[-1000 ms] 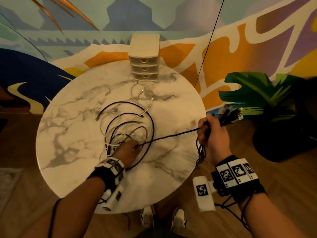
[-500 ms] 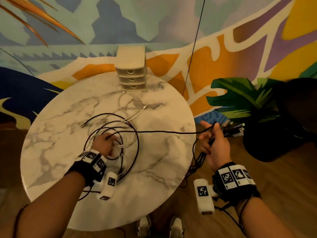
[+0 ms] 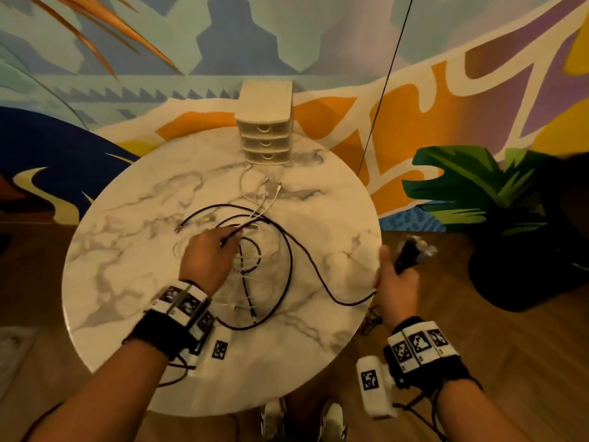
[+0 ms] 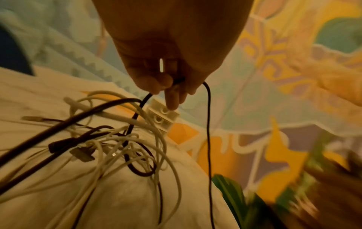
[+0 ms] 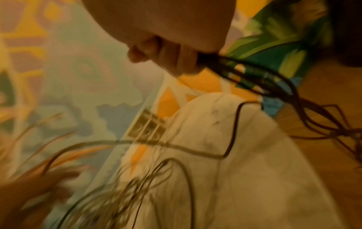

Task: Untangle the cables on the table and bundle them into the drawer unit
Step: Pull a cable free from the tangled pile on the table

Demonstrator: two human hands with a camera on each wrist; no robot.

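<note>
Your left hand (image 3: 207, 260) is over the middle of the round marble surface (image 3: 127, 250), its fingertips pinching a black cable (image 3: 288, 250) lifted just above the tangle (image 3: 251, 275) of black and white leads. The left wrist view confirms it: thumb and fingers (image 4: 172, 99) nip the black line, which drops away on both sides of the pinch. Your right hand (image 3: 395, 282) sits off the right edge of the surface, fist wrapped around a bunch of gathered cables (image 3: 411, 253), their ends blurred, more of them trailing down toward the floor.

Here's what matters: that black cable runs from your left pinch, curves across the surface and heads right, to the edge just below your right fist. So its long axis lies left to right between your two hands, and the loose slack sits closer to your right. I'd judge the next pull goes rightward, feeding through the left pinch. Watch the white leads; they look looped around the black ones and could drag along.

The drawer unit (image 3: 266, 122) stands at the far edge, all three drawers closed, well apart from both hands.
</note>
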